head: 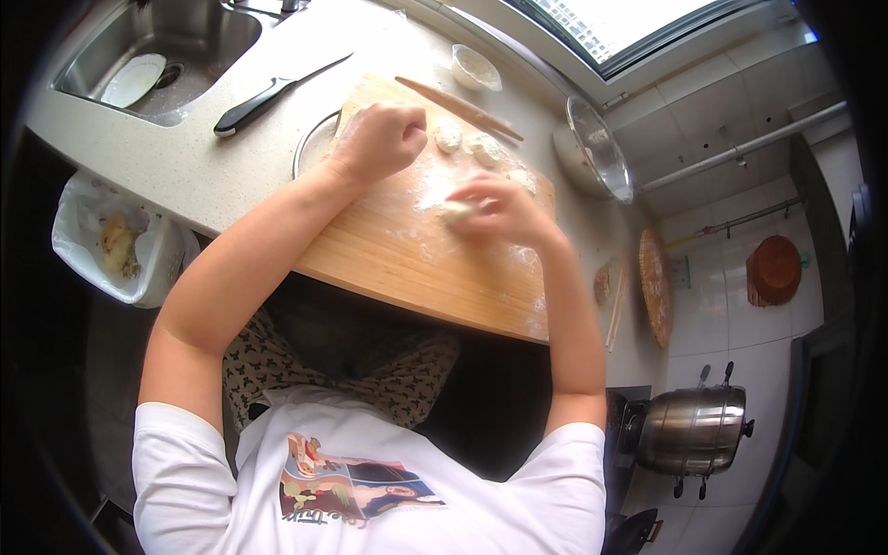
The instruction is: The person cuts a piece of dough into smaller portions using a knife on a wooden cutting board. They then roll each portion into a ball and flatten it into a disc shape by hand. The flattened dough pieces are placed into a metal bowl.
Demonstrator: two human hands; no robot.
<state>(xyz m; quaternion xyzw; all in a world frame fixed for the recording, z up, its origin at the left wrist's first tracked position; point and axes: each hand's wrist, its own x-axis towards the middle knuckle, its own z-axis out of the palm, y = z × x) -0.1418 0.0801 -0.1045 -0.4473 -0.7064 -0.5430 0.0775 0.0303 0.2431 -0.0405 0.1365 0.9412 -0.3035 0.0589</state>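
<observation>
My left hand (388, 139) is curled into a fist over the far left part of the wooden cutting board (388, 260); nothing shows inside it. Blurred by motion, my right hand (492, 211) has its fingers around a pale piece of dough (456, 210), low over the floured middle of the board. Beyond it, a dough ball (448, 134) and a second dough ball (484, 149) sit in a row. Another floured dough piece (520, 182) lies just behind my right hand, partly covered by it. A tapered wooden rolling pin (458, 107) rests along the board's far edge.
A black-handled knife (267, 100) lies on the counter left of the board, near the sink (208, 41). Behind stands a small bowl of flour (475, 68); a metal bowl (590, 149) is at right. A lined waste bin (139, 270) hangs below the counter's front edge. Far right is a steel pot (694, 430).
</observation>
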